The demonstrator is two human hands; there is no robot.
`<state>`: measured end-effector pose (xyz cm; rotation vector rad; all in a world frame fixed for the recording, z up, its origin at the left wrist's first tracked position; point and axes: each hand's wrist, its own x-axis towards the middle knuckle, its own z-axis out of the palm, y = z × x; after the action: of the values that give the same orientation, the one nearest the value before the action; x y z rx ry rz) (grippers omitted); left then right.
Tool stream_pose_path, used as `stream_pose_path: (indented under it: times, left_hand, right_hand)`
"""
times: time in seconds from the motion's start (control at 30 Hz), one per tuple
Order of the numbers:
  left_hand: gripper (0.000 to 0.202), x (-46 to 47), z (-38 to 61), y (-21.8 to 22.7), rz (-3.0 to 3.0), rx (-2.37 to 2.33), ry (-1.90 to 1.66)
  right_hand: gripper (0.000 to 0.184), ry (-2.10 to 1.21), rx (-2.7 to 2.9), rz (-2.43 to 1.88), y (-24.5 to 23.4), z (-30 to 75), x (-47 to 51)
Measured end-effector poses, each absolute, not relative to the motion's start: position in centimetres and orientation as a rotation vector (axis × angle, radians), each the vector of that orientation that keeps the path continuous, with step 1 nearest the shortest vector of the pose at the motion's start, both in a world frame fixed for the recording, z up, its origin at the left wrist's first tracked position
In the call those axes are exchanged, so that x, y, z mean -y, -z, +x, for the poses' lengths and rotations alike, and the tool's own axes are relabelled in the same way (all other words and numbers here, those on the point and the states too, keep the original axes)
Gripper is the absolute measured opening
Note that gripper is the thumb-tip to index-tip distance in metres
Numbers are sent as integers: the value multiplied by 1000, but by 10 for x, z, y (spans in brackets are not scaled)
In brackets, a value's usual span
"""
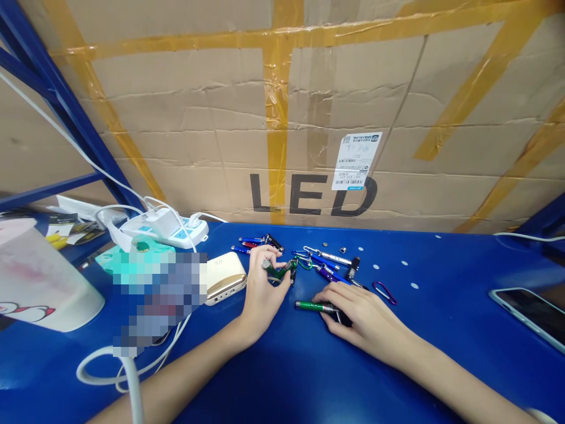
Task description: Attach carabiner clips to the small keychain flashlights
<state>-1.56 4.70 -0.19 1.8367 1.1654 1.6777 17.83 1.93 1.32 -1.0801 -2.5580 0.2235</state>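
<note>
Left hand (262,288): clamped on green penlight (279,270), metal end toward 10 o'clock. Right hand (366,315): apart from left, on second green penlight (314,305), grip unclear; long axis level, tip toward 9 o'clock. Loose metal pens (251,242) lay at 11 o'clock on blue counter (432,330).

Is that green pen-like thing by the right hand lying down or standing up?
It's lying down: the green metal penlight rests lengthwise on the blue tabletop, with one end reaching under the right hand.
</note>
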Motion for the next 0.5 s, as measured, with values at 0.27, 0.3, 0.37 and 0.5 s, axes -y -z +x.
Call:
stream_pose_path:
  times: [0.27,0.3,0.37,0.5]
  left_hand:
    - [29,-46,-15,1,1848,-1114,-1750]
    - [29,-46,-15,1,1855,-1124,-1754]
    - [29,-46,-15,1,1862,-1138,-1756]
    - [30,-46,-15,1,1846,-1132,-1756]
  right_hand:
    - [18,-226,2559,-1069,-14,178,-19]
    - [17,-226,2559,-1069,-14,178,-19]
    - [17,-228,2558,-1067,-14,178,-19]
    - [17,-235,2560,-1065,-15,179,-18]
